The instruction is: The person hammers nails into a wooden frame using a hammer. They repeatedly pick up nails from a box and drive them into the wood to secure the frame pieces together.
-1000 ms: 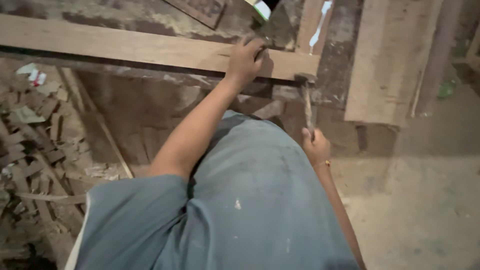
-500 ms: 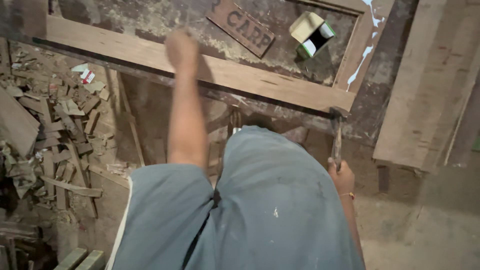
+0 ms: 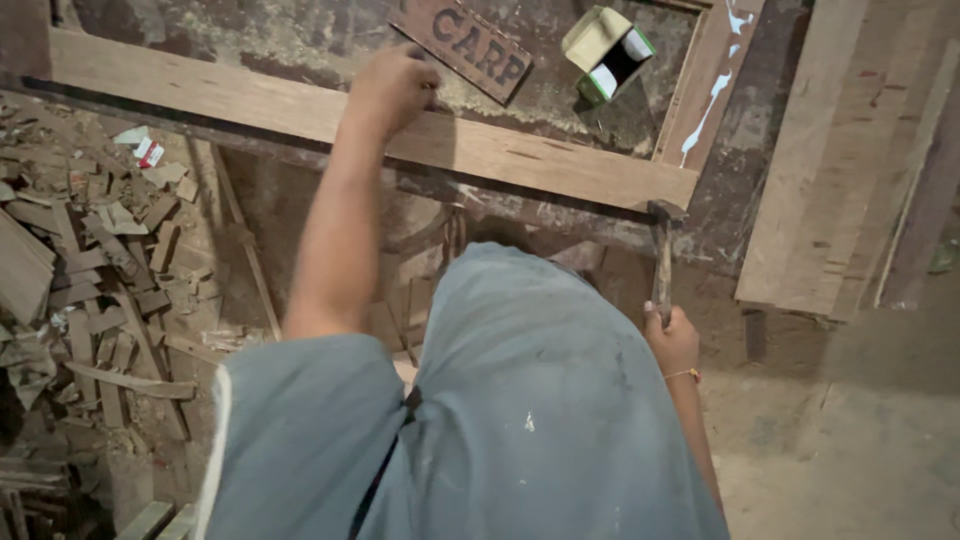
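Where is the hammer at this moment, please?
In the head view, the hammer is right of centre, held upright in the right hand, with its head against the right end of the wooden plank.

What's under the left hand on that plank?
The left hand rests closed on the far edge of the plank, which lies on a worn bench. Whatever the fingers pinch is covered. The right hand holds a hammer.
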